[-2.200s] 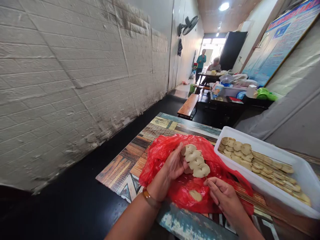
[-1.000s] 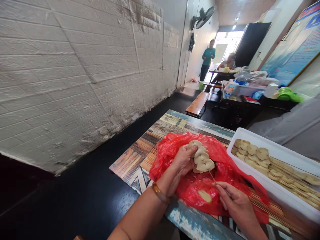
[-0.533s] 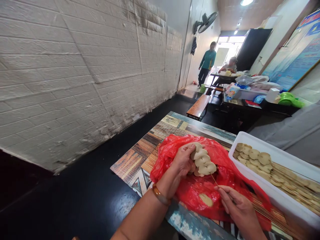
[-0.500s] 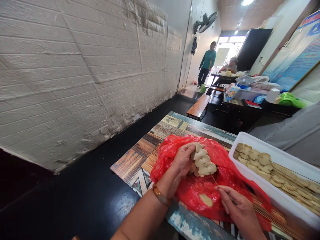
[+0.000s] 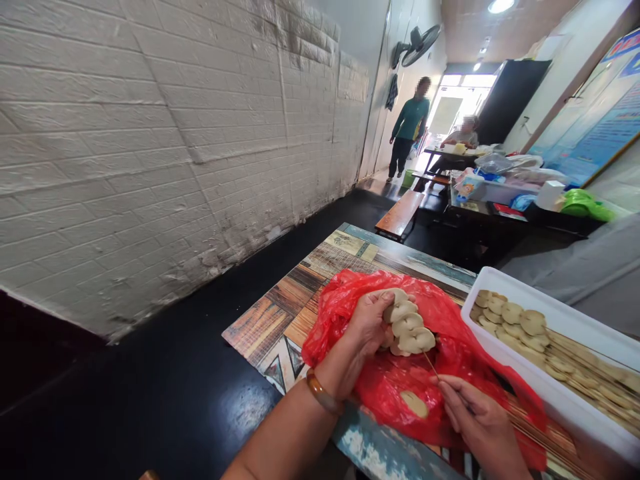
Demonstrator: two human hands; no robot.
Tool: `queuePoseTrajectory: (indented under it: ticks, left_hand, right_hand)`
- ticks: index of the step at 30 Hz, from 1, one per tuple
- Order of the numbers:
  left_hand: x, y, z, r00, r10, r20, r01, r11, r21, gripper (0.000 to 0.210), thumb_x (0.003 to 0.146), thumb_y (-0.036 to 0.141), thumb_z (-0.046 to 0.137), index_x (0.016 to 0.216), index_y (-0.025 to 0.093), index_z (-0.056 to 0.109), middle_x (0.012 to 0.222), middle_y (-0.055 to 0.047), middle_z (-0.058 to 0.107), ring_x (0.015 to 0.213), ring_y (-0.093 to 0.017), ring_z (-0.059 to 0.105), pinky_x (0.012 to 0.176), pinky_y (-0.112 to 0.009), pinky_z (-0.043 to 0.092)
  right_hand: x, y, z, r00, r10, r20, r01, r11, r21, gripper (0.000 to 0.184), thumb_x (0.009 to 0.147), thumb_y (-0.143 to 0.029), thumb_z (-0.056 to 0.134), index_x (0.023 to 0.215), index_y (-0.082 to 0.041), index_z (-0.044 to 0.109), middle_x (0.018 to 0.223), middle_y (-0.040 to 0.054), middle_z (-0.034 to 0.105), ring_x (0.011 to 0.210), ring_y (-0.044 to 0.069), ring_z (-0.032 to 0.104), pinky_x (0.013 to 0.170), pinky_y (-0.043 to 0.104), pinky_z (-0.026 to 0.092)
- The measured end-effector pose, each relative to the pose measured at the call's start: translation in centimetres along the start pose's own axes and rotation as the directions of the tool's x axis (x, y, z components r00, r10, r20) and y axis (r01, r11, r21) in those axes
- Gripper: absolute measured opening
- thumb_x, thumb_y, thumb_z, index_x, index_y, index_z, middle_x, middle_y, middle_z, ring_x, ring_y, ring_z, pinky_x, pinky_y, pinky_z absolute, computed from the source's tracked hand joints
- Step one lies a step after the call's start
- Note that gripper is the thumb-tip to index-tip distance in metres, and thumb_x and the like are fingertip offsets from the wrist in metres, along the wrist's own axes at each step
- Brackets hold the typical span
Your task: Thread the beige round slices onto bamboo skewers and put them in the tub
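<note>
Thin, round beige slices are threaded in a folded row on a thin wooden skewer. My left hand, with an amber bangle at its wrist, is closed on the upper slices, thumb on top. Lower right, my right hand pinches the bare end of the skewer. Beneath both hands spreads a crumpled red plastic bag. One loose slice shows on the bag near my right hand. More loose skewers lie beside it, partly under the bag.
A white plastic tub with several filled skewers stands right of the bag on the patterned table. Past the table are a wooden bench and a cluttered table. One person is upright near the wall; another sits at the far table.
The person in the green top at the back has come a little nearer. My hands hold almost the same pose on the slices and skewer; the view has shifted slightly.
</note>
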State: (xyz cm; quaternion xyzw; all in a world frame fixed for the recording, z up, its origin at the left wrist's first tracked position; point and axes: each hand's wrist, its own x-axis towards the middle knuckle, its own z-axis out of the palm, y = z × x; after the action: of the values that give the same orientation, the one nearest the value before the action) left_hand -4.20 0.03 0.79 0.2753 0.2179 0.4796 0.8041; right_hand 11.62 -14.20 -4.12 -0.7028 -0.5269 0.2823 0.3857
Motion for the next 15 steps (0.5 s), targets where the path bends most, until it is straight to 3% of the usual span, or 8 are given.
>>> queuePoseTrajectory:
  ticks: [8,15]
  left_hand:
    - [-0.10,-0.11,0.20,0.999,0.012,0.033,-0.012,1.000,0.008,0.040,0.063,0.040,0.074,0.080,0.005,0.069,0.067,-0.011,0.066,0.062,-0.018,0.061,0.062,-0.029,0.046]
    - [-0.04,-0.10,0.29,1.000,0.014,0.009,-0.013,0.999,-0.038,0.041,0.063,0.040,0.076,0.090,0.010,0.066,0.084,-0.010,0.068,0.075,-0.019,0.063,0.069,-0.030,0.049]
  right_hand:
    - [-0.02,0.22,0.25,1.000,-0.014,-0.007,0.014,1.000,-0.019,0.041,0.080,-0.053,0.053,0.089,-0.018,0.071,0.046,-0.0045,0.051,0.041,0.011,0.048,0.045,0.021,0.040]
    - [0.09,0.49,0.09,0.999,0.019,0.047,-0.022,0.998,0.066,0.039,0.083,-0.050,0.052,0.095,-0.016,0.068,0.047,-0.0046,0.049,0.044,0.012,0.047,0.046,0.023,0.038]
